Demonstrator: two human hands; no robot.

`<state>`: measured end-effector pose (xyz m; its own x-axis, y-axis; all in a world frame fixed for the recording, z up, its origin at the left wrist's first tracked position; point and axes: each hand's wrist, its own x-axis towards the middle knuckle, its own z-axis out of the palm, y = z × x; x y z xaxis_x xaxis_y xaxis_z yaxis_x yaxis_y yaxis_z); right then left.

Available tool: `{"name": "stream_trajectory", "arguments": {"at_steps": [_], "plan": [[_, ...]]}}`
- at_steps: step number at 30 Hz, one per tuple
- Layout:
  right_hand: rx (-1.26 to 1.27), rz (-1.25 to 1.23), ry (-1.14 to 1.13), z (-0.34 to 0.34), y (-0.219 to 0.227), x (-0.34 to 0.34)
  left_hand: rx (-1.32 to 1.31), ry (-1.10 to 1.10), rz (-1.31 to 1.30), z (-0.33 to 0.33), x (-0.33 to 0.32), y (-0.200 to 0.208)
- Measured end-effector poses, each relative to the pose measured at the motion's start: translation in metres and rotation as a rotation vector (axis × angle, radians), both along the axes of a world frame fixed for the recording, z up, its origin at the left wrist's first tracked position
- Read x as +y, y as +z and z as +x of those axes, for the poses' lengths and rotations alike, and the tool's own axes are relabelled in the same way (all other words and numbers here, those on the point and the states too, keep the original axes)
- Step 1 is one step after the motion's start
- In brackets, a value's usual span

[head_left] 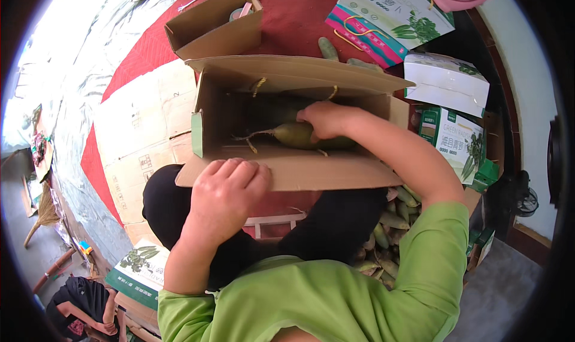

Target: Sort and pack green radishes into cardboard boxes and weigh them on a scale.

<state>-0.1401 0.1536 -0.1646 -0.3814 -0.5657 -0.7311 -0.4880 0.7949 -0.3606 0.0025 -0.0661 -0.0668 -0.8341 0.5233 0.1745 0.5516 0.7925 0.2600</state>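
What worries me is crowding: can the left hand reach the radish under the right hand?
Probably yes: the box is open on top and the radish has its root end uncovered, though the left hand must first clear the near flap.

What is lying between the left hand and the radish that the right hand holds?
The near flap of the box lies between the left hand and the radish, seen in the head view.

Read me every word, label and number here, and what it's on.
I won't copy wording; print stands on:
White-pink carton, top right: large print legible, small lines blurred.
Green-white box, right: large print legible.
White box above it: too small.
Flattened cardboard, left: mostly blurred.
White-green box, lower left: partly legible.
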Motion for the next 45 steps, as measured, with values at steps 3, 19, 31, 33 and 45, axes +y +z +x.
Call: {"name": "stream_trajectory", "arguments": {"at_steps": [3,19,31,33,45], "plan": [[-0.07,0.059,-0.05,-0.03,-0.023,-0.022,-0.07,0.013,-0.013,-0.001,-0.003,0.002],[0.046,0.099,-0.105,-0.028,-0.105,-0.015,-0.019,-0.015,0.089,-0.009,-0.009,-0.001],[0.038,0.055,-0.022,-0.025,-0.073,-0.053,-0.082,0.011,0.08,-0.01,-0.002,0.006],[0.002,-0.03,-0.02,-0.02,-0.032,-0.051,-0.059,-0.002,0.017,-0.008,-0.006,0.002],[0.35,-0.974,-0.978,0.119,0.167,0.164,-0.004,0.115,0.057,-0.001,0.01,-0.002]]}}
